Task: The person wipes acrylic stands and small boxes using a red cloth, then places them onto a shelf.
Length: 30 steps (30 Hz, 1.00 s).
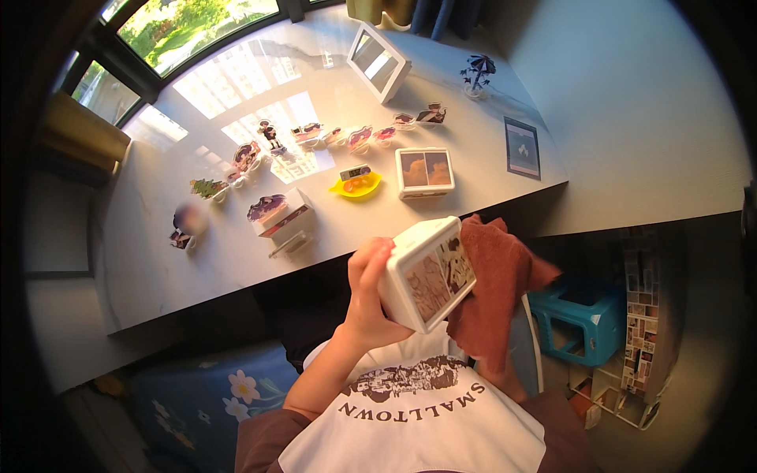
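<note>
Tilted above my lap, a white plastic box (428,275) with picture panels is held by its left side in my left hand (369,295). A reddish-brown cloth (500,284) lies against the box's right side and hangs down over my right forearm; my right hand is hidden under it, so its grip does not show. Beyond the held box, a similar white box (424,171) with cloud pictures stands on the marble-patterned table (236,284). Left of that one is a yellow leaf-shaped dish (356,186) with a small digital display (355,172) at its back.
Several acrylic stands, a white box (284,213) and a standing figure (270,137) are spread over the table. Farther back are a white-framed mirror (378,62) and a dark flower ornament (478,74). A framed picture (522,148) lies right; a blue stool (579,322) stands below.
</note>
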{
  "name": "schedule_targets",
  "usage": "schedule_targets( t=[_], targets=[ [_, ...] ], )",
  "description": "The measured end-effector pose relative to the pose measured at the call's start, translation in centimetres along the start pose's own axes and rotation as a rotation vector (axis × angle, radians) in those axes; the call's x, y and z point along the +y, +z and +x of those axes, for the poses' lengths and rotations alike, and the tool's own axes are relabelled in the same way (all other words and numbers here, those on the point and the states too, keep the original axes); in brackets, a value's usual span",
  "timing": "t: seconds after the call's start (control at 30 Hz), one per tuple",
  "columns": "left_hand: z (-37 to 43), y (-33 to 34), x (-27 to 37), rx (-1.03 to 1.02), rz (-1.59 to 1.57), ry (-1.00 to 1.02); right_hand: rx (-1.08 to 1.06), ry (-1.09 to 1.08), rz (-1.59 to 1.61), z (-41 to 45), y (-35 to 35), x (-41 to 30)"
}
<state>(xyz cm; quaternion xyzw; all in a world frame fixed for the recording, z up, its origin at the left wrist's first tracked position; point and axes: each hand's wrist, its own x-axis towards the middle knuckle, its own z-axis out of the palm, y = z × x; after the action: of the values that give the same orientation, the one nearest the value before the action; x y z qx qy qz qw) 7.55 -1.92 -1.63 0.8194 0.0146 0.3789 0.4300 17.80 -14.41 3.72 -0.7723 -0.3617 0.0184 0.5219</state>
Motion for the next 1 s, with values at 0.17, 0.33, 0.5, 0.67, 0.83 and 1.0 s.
schedule_targets(
  t=[0.17, 0.33, 0.5, 0.67, 0.83, 1.0],
  targets=[
    [-0.4, 0.7, 1.2, 0.065, -0.185, 0.061, -0.031, 0.007, -0.016, 0.1, -0.2, -1.0],
    [-0.4, 0.1, 1.5, 0.101, -0.137, 0.023, -0.063, 0.008, 0.000, -0.1, -0.1, -1.3],
    [-0.5, -0.5, 1.4, 0.041, -0.084, 0.055, -0.111, 0.030, -0.039, -0.1, 0.1, -1.4],
    [-0.3, -0.5, 1.9, 0.068, -0.093, 0.063, -0.026, -0.066, 0.089, 0.0, 0.8, -1.1],
    [-0.1, -0.8, 2.4, 0.062, -0.131, 0.020, -0.153, -0.043, 0.036, 0.7, 1.2, -1.4],
    [0.1, -1.6, 2.3, 0.009, -0.085, -0.049, -0.339, -0.016, -0.095, 0.8, 2.1, -2.2]
  ],
)
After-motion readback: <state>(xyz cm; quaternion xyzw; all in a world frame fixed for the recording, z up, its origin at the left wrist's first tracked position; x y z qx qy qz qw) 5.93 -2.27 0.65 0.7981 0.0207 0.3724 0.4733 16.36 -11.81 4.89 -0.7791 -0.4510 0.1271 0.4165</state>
